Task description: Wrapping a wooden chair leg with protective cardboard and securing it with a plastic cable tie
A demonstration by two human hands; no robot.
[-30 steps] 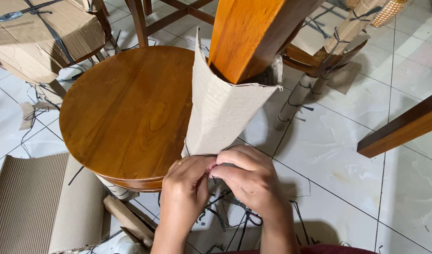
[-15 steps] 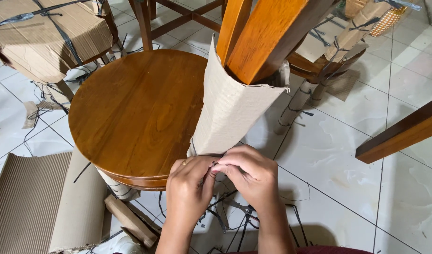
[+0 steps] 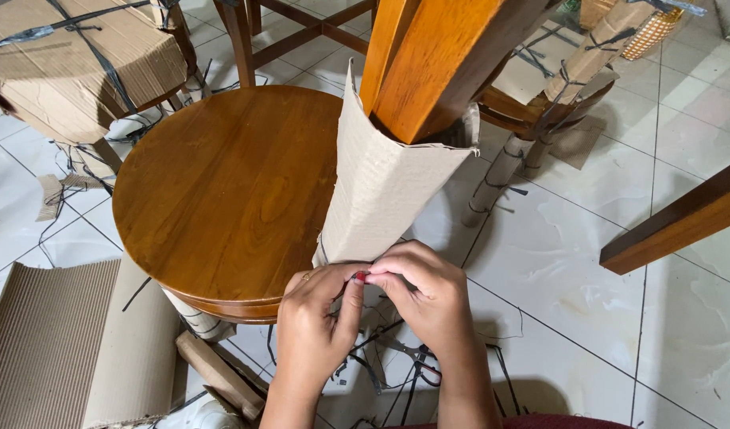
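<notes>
A wooden furniture leg (image 3: 436,56) rises toward me, sleeved in brown corrugated cardboard (image 3: 381,191). My left hand (image 3: 317,318) and my right hand (image 3: 424,298) meet at the lower end of the sleeve. Their fingertips pinch together on a small red-tipped item; what it is cannot be made out. Black strap (image 3: 416,373) trails on the floor below my hands. The round wooden seat (image 3: 222,191) lies just left of the sleeve.
A roll of corrugated cardboard (image 3: 71,342) lies at the lower left. A cardboard-wrapped piece tied with black strap (image 3: 79,63) stands at the upper left. More wrapped legs (image 3: 508,167) stand to the right. A bare wooden beam (image 3: 675,218) crosses the right side over white floor tiles (image 3: 603,262).
The view has shifted, so the seat and sleeve sit further right and lower. My hands stay together at the sleeve's lower end, with fingers slightly re-gripped.
</notes>
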